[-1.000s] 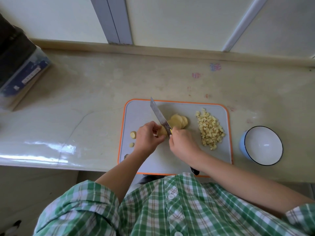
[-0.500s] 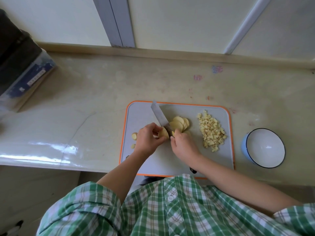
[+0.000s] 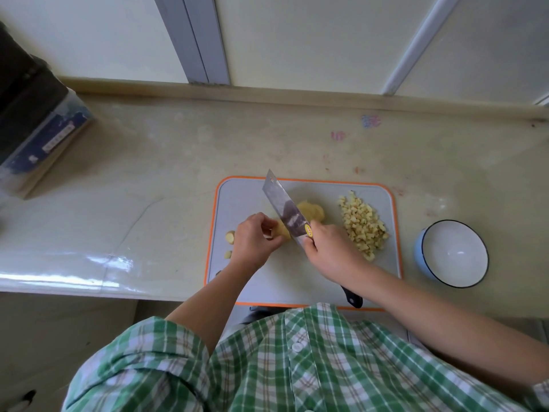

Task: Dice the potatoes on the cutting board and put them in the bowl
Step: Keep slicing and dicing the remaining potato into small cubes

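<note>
A grey cutting board point(image 3: 246, 197) with an orange rim lies on the counter. My left hand point(image 3: 254, 239) holds a potato piece point(image 3: 282, 231) down with curled fingers. My right hand point(image 3: 329, 251) grips the handle of a cleaver point(image 3: 283, 211), whose blade is tilted over the potato. Cut potato slices point(image 3: 313, 212) lie fanned just behind the blade. A heap of diced potato point(image 3: 364, 228) sits on the board's right side. Two small potato ends point(image 3: 230, 236) lie at the board's left edge. An empty white bowl point(image 3: 454, 257) with a blue outside stands right of the board.
The beige counter point(image 3: 148, 179) has its front edge near my body. A dark box-like object point(image 3: 32, 123) with a clear cover sits at the far left. A wall and window frame run along the back.
The cleaver blade has lifted and tilted, showing its flat side above the potato. The hands stay in about the same place on the board.
</note>
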`<state>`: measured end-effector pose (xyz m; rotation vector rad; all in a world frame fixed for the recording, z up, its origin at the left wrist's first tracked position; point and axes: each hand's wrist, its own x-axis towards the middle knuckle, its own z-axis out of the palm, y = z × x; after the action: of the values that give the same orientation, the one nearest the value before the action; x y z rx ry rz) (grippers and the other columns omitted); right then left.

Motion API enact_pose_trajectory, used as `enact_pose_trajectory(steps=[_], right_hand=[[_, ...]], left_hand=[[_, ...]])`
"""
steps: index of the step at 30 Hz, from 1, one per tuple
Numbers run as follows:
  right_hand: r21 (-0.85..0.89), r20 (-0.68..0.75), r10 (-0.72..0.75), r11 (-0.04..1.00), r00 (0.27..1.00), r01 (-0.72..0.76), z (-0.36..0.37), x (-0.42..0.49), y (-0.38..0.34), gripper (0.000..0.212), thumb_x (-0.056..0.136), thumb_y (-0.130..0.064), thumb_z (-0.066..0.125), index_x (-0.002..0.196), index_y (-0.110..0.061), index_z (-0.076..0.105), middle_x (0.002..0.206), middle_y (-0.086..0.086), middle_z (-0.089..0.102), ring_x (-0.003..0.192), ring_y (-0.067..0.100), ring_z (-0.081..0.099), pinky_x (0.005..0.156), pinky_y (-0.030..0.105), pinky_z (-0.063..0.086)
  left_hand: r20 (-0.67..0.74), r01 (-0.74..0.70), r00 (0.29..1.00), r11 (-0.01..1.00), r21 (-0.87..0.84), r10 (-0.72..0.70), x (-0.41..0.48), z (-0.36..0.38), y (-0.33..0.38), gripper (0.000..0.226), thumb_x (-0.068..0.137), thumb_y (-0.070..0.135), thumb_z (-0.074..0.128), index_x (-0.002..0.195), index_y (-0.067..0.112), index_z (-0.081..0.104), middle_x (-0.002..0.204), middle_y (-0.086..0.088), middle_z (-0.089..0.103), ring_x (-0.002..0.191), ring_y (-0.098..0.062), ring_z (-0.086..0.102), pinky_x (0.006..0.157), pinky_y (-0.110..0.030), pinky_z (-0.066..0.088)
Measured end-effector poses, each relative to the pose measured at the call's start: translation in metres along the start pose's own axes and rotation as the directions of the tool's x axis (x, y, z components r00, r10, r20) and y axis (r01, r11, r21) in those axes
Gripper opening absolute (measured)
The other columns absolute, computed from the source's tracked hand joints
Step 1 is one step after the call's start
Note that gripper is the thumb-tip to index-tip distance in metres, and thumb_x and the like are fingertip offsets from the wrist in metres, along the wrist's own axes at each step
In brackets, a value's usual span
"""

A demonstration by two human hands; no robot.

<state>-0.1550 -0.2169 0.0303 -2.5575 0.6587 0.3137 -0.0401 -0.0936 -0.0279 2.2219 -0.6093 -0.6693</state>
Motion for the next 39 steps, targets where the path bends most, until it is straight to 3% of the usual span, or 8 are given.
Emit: enact_pose_trajectory(steps=[7, 13, 16, 18, 25, 30, 34, 39], right_hand=[[-0.009, 0.035, 0.022, 1.000, 0.999, -0.022, 0.001, -0.011, 0.001, 0.018, 0.096, -0.018, 0.042, 0.080, -0.013, 0.036, 0.064, -0.002, 0.036, 0.065, 0.029, 0.047, 0.057, 0.033, 0.028], [-0.050, 0.028, 0.035, 0.998, 0.999, -0.034, 0.004, -0.004, -0.013, 0.015, 0.097, -0.020, 0.041, 0.085, -0.013, 0.039, 0.081, 0.010, 0.054, 0.070, 0.026, 0.042, 0.052, 0.032, 0.022], [-0.077, 0.023, 0.052, 0.996, 0.998, -0.050, 0.008, 0.001, -0.019, 0.012, 0.098, -0.021, 0.041, 0.088, -0.014, 0.037, 0.073, 0.002, 0.042, 0.073, 0.028, 0.047, 0.047, 0.031, 0.017], [-0.029, 0.018, 0.056, 0.998, 0.998, -0.056, 0.016, 0.001, -0.019, 0.012, 0.098, -0.019, 0.041, 0.088, -0.014, 0.037, 0.067, -0.003, 0.035, 0.073, 0.030, 0.054, 0.050, 0.030, 0.025], [0.024, -0.002, 0.081, 0.996, 0.997, -0.081, 0.036, 0.012, -0.016, 0.011, 0.099, -0.019, 0.041, 0.089, -0.012, 0.039, 0.085, 0.013, 0.062, 0.081, 0.035, 0.061, 0.057, 0.032, 0.033], [0.013, -0.002, 0.075, 0.997, 0.997, -0.075, 0.047, 0.018, -0.013, 0.013, 0.099, -0.020, 0.041, 0.094, -0.009, 0.044, 0.082, 0.013, 0.062, 0.077, 0.035, 0.062, 0.055, 0.032, 0.032], [0.088, 0.006, 0.087, 0.992, 0.996, -0.087, 0.045, 0.016, -0.004, 0.017, 0.100, -0.024, 0.041, 0.088, -0.013, 0.037, 0.065, 0.001, 0.045, 0.067, 0.033, 0.055, 0.054, 0.032, 0.030], [0.069, -0.036, 0.087, 0.994, 0.996, -0.084, 0.028, 0.016, 0.005, 0.018, 0.099, -0.022, 0.045, 0.095, -0.005, 0.049, 0.081, 0.020, 0.063, 0.076, 0.039, 0.059, 0.056, 0.034, 0.025]], left_hand=[[-0.005, -0.013, 1.000, 1.000, -0.004, 0.013, 0.000, 0.001, 0.000, 0.025, 0.070, 0.015, 0.081, 0.090, 0.009, 0.067, 0.089, -0.004, 0.068, 0.076, -0.014, 0.065, 0.072, -0.027, 0.054], [-0.014, -0.016, 1.000, 1.000, -0.007, 0.016, 0.000, 0.004, -0.001, 0.024, 0.069, 0.014, 0.081, 0.089, 0.009, 0.067, 0.088, -0.005, 0.068, 0.077, -0.015, 0.065, 0.073, -0.029, 0.054], [-0.022, 0.002, 1.000, 1.000, -0.023, -0.003, -0.001, 0.003, -0.001, 0.023, 0.070, 0.013, 0.080, 0.088, 0.008, 0.066, 0.087, -0.004, 0.068, 0.077, -0.016, 0.066, 0.072, -0.028, 0.053], [-0.023, 0.016, 1.000, 0.999, -0.034, -0.017, 0.000, 0.003, -0.002, 0.023, 0.069, 0.013, 0.080, 0.088, 0.009, 0.066, 0.087, -0.004, 0.068, 0.078, -0.015, 0.066, 0.072, -0.028, 0.053], [0.006, 0.032, 0.999, 0.998, -0.059, -0.032, 0.000, 0.001, -0.003, 0.023, 0.070, 0.014, 0.080, 0.088, 0.011, 0.066, 0.088, -0.003, 0.068, 0.080, -0.015, 0.066, 0.074, -0.029, 0.054], [0.005, 0.027, 1.000, 0.998, -0.057, -0.027, 0.000, 0.001, -0.003, 0.024, 0.070, 0.016, 0.081, 0.089, 0.012, 0.066, 0.090, -0.003, 0.068, 0.081, -0.014, 0.066, 0.074, -0.028, 0.053], [0.013, 0.023, 1.000, 0.998, -0.061, -0.022, 0.001, 0.000, -0.004, 0.027, 0.069, 0.018, 0.082, 0.090, 0.012, 0.067, 0.091, -0.001, 0.068, 0.081, -0.011, 0.066, 0.074, -0.026, 0.053], [0.010, 0.003, 1.000, 0.998, -0.061, -0.002, 0.001, -0.001, -0.004, 0.025, 0.071, 0.017, 0.083, 0.090, 0.013, 0.067, 0.090, -0.002, 0.069, 0.079, -0.011, 0.066, 0.075, -0.025, 0.054]])
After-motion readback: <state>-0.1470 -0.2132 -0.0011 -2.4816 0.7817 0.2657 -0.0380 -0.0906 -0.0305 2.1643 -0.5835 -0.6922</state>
